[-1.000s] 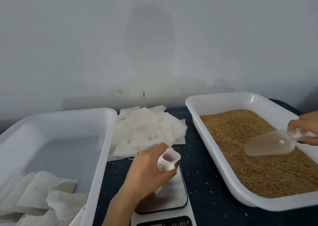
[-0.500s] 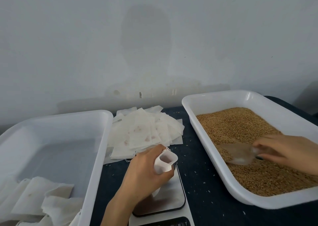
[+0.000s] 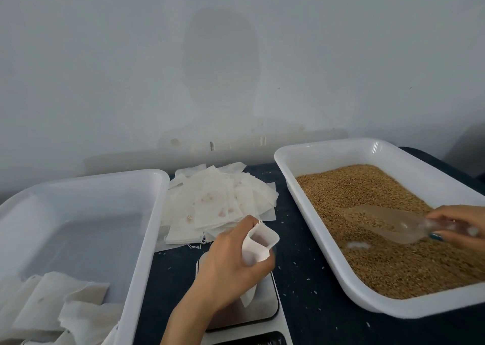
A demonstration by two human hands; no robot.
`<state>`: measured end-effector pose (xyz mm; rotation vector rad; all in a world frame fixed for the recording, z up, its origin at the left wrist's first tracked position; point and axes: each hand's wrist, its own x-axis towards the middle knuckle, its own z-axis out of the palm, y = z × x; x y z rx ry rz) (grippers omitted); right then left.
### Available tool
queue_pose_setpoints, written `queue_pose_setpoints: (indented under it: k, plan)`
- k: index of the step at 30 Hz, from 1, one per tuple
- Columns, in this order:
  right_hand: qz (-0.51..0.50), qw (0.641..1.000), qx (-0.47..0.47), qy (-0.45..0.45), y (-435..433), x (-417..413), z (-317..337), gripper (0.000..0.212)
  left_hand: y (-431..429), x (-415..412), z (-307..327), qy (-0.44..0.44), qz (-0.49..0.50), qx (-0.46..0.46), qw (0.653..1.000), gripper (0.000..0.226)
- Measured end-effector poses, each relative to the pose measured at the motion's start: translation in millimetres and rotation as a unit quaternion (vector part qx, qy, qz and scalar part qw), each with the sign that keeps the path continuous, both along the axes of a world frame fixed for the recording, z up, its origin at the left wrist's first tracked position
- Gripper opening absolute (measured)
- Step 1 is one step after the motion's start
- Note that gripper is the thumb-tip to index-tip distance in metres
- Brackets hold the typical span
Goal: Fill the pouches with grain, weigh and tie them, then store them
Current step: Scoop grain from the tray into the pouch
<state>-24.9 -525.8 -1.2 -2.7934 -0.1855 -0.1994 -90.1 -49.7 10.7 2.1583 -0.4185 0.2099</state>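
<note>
My left hand [image 3: 231,263] holds a small white pouch [image 3: 258,245] upright with its mouth open, just above the steel plate of the scale [image 3: 265,302]. My right hand [image 3: 459,226] grips the handle of a clear plastic scoop [image 3: 385,222]. The scoop lies low over the brown grain [image 3: 388,239] in the white tray [image 3: 294,187] at the right and carries some grain. A pile of flat empty pouches [image 3: 217,208] lies on the dark table behind the scale.
A large white tub [image 3: 149,226] stands at the left with several filled pouches [image 3: 57,310] in its near corner. Loose grains are scattered on the dark table [image 3: 309,292]. A pale wall runs behind everything.
My right hand dropped the scoop from above the tray into the grain, then drew it through toward the right, now part filled. My left hand kept the pouch over the scale.
</note>
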Motion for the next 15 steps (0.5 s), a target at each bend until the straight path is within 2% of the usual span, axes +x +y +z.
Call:
queue_pose_setpoints:
  k: [1,2,3,5,6,8,10,11,15]
  plan:
    - [-0.006,0.998,0.042,0.053,-1.6,-3.1,0.0,0.024,-1.7,0.1,1.0,0.000,-0.007,-0.003,1.000,0.019]
    - [0.009,0.995,0.065,0.074,1.2,0.9,-4.8,0.036,-3.1,0.1,2.2,0.001,-0.013,-0.004,1.000,0.018]
    - [0.035,0.996,0.032,0.077,-5.0,3.6,-11.8,0.049,-4.3,0.6,3.0,0.003,-0.017,-0.005,1.000,0.017]
    - [0.009,0.993,0.082,0.087,-12.7,11.3,-18.1,0.073,-6.8,1.9,4.3,0.005,-0.024,-0.006,1.000,0.016]
    - [0.013,0.994,0.083,0.070,-8.5,12.4,-11.9,0.069,-8.0,3.0,4.8,0.006,-0.025,-0.002,1.000,0.017]
    - [0.074,0.997,0.014,0.010,10.3,-1.2,21.0,0.017,-11.5,5.8,7.1,0.006,-0.025,0.011,1.000,0.020]
    - [0.094,0.995,0.009,0.019,32.0,-19.2,64.0,0.031,-16.5,8.9,9.6,0.006,-0.031,0.007,0.999,0.021]
    - [0.127,0.991,0.011,0.040,49.5,-25.8,80.5,0.034,-19.2,10.4,10.3,0.007,-0.035,0.002,0.999,0.022]
    - [0.224,0.973,0.040,0.024,114.5,-36.0,113.6,0.041,-27.9,12.6,7.6,0.021,-0.041,-0.026,0.999,0.027]
